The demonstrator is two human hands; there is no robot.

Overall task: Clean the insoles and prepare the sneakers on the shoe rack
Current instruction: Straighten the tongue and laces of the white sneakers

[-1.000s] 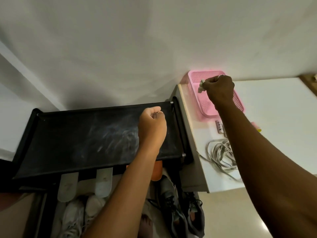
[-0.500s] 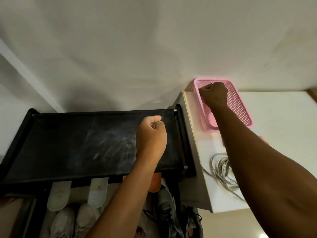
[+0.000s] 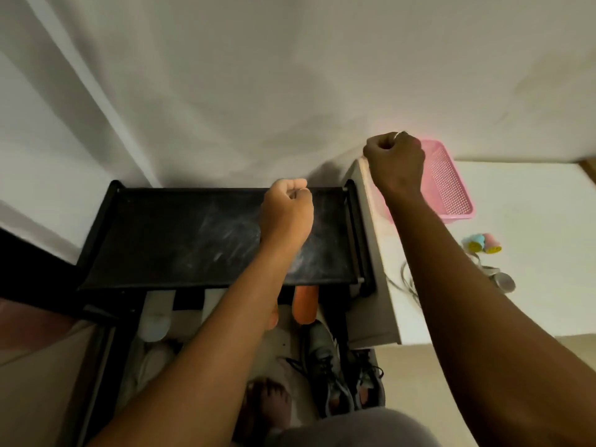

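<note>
The black shoe rack [image 3: 161,240] has a dusty, smeared top shelf. My left hand [image 3: 287,214] hovers over its right part, curled into a fist with nothing visible in it. White insoles [image 3: 154,314] and an orange insole [image 3: 304,304] stick out from under the top shelf. Grey sneakers [image 3: 322,359] stand low on the right, and a pale sneaker [image 3: 154,359] sits low on the left. My right hand [image 3: 395,162], with a ring on it, is a closed fist above the left end of the pink basket [image 3: 451,188]; I see nothing in it.
The basket stands on a white cabinet top [image 3: 532,204] right of the rack, against the wall. A coiled grey cable [image 3: 407,282], pastel-coloured small items [image 3: 482,243] and a metal object [image 3: 503,280] lie on it. My bare foot [image 3: 267,404] is on the floor below.
My right hand pinched a small white piece over the basket, dipped into the basket, and has now lifted out leftward as a fist without it. The left hand stayed put.
</note>
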